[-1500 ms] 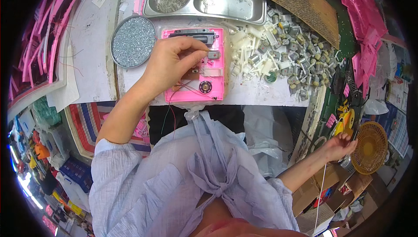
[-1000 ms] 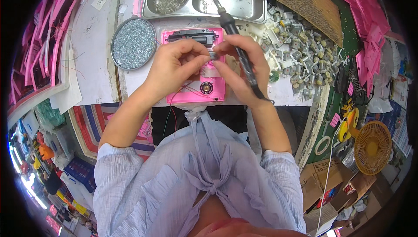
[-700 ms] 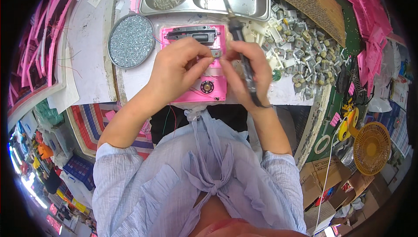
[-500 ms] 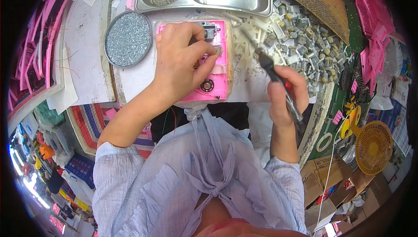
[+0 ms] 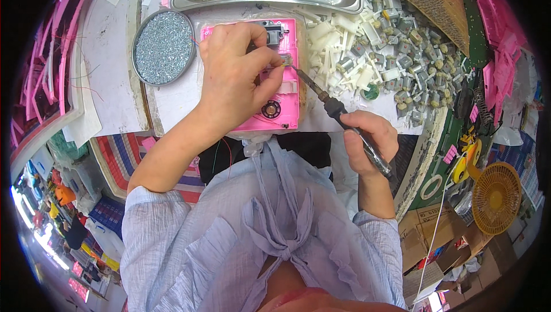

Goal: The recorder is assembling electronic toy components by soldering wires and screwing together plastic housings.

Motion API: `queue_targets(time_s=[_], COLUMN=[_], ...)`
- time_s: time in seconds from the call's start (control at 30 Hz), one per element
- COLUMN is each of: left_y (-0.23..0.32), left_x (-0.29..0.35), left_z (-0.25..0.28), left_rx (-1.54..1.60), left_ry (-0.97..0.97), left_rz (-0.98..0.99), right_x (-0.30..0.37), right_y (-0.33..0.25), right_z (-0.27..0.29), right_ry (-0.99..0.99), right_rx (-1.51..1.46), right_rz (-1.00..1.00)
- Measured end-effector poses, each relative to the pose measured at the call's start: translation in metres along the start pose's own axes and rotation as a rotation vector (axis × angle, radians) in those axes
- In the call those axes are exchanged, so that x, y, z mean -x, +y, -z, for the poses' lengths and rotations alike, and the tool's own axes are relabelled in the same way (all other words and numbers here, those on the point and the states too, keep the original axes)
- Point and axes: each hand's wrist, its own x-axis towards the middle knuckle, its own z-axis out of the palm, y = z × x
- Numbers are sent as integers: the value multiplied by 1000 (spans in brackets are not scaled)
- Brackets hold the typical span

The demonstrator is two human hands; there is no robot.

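1. The left hand is over the pink casing, thumb and forefinger together beside a small silver part; what they pinch is too small to tell.
2. The right hand, apart from the left, grips a soldering iron, its tip near the left fingertips.
3. On the desk, a round dish of screws lies left of the left hand; a heap of white and grey parts lies beyond the right.
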Motion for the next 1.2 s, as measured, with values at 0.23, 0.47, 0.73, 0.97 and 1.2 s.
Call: queue_targets(time_s=[0.23,0.47,0.73,0.97,1.2], left_y=[2,0,2,4,6], left_x=[-1,0,-1,-1,0], left_z=[1,-2,-1,0,1], left_rx=[-5,-8,-6,-35,-61], left_ry=[1,24,34,10,-5], left_rz=[-1,-16,-7,-13,11], right_x=[-2,-2,0,-4,-8], right_y=[2,6,4,2,3], right_z=[-4,-2,-1,6,10], right_ry=[5,-83,2,86,96], right_rx=[3,131,153,200,181], right_rz=[30,136,199,193,205])
